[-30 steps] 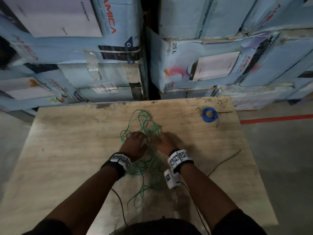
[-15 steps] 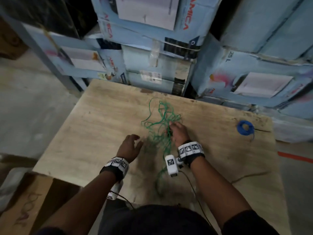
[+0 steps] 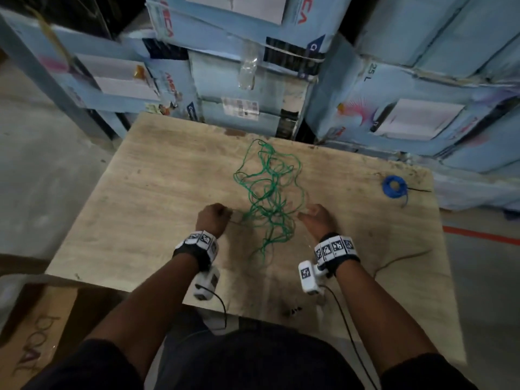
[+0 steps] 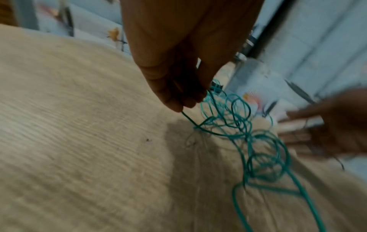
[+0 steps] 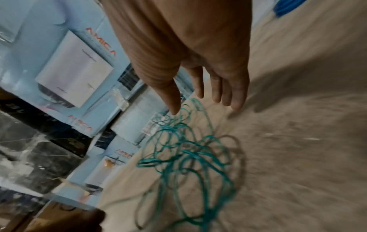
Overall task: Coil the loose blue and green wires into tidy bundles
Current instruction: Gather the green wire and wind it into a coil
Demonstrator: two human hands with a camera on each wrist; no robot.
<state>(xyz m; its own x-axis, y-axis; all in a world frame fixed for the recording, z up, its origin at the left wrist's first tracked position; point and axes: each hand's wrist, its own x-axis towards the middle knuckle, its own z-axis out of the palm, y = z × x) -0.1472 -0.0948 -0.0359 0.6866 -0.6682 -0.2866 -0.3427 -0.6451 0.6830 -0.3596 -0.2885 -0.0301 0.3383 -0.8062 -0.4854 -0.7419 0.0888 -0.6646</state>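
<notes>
A loose tangle of green wire [image 3: 268,192] lies in the middle of the wooden table [image 3: 140,192]. My left hand [image 3: 215,218] is at the tangle's left side; in the left wrist view its fingertips [image 4: 178,102] pinch a strand of the green wire [image 4: 248,141]. On the tangle's right my right hand [image 3: 313,219] hovers with straight, spread fingers [image 5: 218,94], holding nothing above the green wire [image 5: 188,157]. A small coiled blue wire [image 3: 394,186] lies at the table's far right, also seen as the blue wire [image 5: 286,6] in the right wrist view.
Stacked light-blue cartons [image 3: 253,80] stand against the table's far edge. A thin brownish cord [image 3: 399,260] lies near the right edge. A cardboard box [image 3: 33,333] sits on the floor at the lower left. An orange floor line [image 3: 478,235] runs on the right.
Both hands have drawn apart to either side of the green tangle. The left hand now pinches a strand, and the right hand has let go and opened. The head view shifted.
</notes>
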